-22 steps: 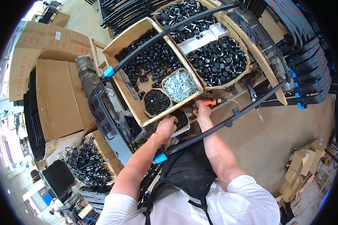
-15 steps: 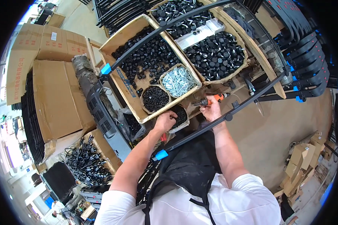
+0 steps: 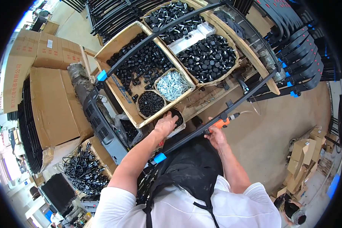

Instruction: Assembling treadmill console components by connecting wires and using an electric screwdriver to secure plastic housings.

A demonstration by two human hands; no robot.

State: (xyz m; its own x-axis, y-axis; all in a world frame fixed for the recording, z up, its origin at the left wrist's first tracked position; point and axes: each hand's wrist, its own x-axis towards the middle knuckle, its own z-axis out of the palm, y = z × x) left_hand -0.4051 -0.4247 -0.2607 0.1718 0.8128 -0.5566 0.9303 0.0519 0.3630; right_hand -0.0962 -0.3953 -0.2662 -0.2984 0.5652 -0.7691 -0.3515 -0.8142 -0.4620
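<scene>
My left hand (image 3: 166,124) reaches into a small tub of small black parts (image 3: 177,117), its fingers curled down among them. The fingertips are hidden, so what they grip cannot be made out. My right hand (image 3: 217,137) is wrapped around an orange power screwdriver (image 3: 222,122) with a pale hose at its end. The driver lies by the black metal frame (image 3: 190,137), whose bar crosses in front of part of it. Blue caps cover the frame's ends, and it spans the parts boxes from near to far.
A wooden tray (image 3: 140,122) holds black caps, a tub of silver screws (image 3: 172,85) and a tub of small black screws (image 3: 151,103). Beyond is a box of black knobs with studs (image 3: 208,59). Cartons (image 3: 55,106) and a cable box (image 3: 88,167) stand left; black frames (image 3: 292,72) hang right.
My right hand has drawn the power screwdriver nearer to me and slightly right, from the frame bar's far side to beside the bar. My left hand stays in the tub.
</scene>
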